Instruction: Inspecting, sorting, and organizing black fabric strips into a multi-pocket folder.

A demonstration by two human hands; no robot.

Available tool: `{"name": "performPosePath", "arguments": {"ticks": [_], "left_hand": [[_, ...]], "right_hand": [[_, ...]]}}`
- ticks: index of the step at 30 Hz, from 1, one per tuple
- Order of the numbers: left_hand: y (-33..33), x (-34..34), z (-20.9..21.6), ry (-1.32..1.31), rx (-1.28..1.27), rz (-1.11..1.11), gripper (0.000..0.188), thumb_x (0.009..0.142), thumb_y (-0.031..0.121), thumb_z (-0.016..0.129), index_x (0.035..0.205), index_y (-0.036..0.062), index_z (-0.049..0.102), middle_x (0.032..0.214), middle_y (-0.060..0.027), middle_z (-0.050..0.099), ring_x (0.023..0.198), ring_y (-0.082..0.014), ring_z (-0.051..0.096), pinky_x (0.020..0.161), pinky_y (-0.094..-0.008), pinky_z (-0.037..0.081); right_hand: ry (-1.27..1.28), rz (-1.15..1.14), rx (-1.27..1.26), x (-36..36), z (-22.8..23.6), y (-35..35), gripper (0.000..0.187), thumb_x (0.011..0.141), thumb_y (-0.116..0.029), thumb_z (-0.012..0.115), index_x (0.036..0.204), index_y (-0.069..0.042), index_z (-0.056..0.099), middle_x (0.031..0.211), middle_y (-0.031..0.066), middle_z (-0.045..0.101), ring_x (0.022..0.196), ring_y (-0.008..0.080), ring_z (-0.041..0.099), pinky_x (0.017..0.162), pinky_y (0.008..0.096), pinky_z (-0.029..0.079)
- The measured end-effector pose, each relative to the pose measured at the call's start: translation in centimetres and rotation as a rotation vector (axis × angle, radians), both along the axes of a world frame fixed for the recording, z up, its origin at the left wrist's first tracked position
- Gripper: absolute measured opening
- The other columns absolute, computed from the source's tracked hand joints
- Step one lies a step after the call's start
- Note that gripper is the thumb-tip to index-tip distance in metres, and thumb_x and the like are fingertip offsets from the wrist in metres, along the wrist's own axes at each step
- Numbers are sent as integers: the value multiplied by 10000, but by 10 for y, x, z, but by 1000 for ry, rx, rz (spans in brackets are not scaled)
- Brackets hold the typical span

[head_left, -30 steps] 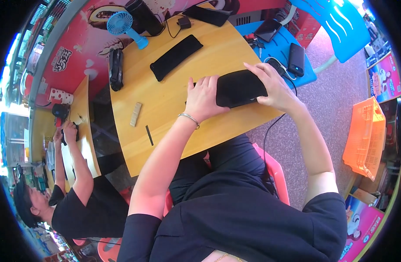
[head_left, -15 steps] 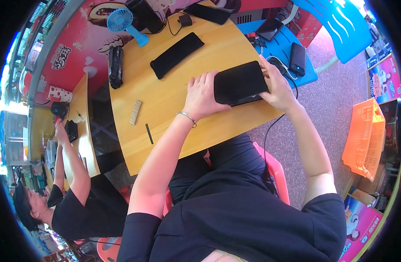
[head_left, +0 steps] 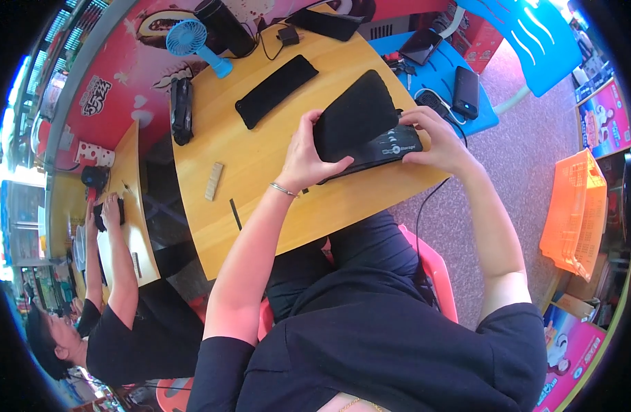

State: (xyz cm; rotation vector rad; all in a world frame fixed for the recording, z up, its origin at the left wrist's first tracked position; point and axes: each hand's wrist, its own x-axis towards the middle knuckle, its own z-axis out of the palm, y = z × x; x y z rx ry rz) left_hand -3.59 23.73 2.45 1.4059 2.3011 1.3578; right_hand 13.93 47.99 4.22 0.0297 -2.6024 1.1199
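Black fabric covers the pouch (head_left: 353,113) that the left hand (head_left: 303,154) pinches at its near end over the wooden table (head_left: 260,172), while the right hand (head_left: 436,137) grips the flat black device (head_left: 384,147) underneath — apparently mid-sleeving, with 1 careful aligned slide needed next.

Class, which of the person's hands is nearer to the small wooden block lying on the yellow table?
Left. The left hand sits just right of the small wooden block; the right hand is farther right.

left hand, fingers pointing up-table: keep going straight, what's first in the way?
Probably the long black pouch lying flat on the wooden table, beyond the black case that the left hand holds. Depth is unclear.
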Motion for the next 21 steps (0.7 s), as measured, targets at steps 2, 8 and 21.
{"name": "performPosePath", "arguments": {"ticks": [2,8,21], "left_hand": [[0,2,4,26,-77,-5,900,575,354,866,1262,23,388,1147,-196,538,1097,-354,530,967,-412,429],[0,0,3,51,-93,-27,903,569,365,865,1256,21,390,1123,-197,554,1085,-362,535,974,-419,419],[1,0,8,70,-168,-56,881,560,341,867,1237,14,409,1125,-199,556,1091,-366,533,982,-416,405]], "right_hand": [[-33,14,28,1,3,0,577,627,-121,825,1131,-49,555,1235,85,512,1174,237,512,966,347,442],[-27,-27,-5,4,12,-5,559,625,-31,805,1129,-35,562,1258,92,502,1157,247,539,980,345,472],[-14,-195,-132,-2,15,-8,452,773,-40,718,1200,-40,570,1057,96,584,972,194,635,880,307,526]]}}
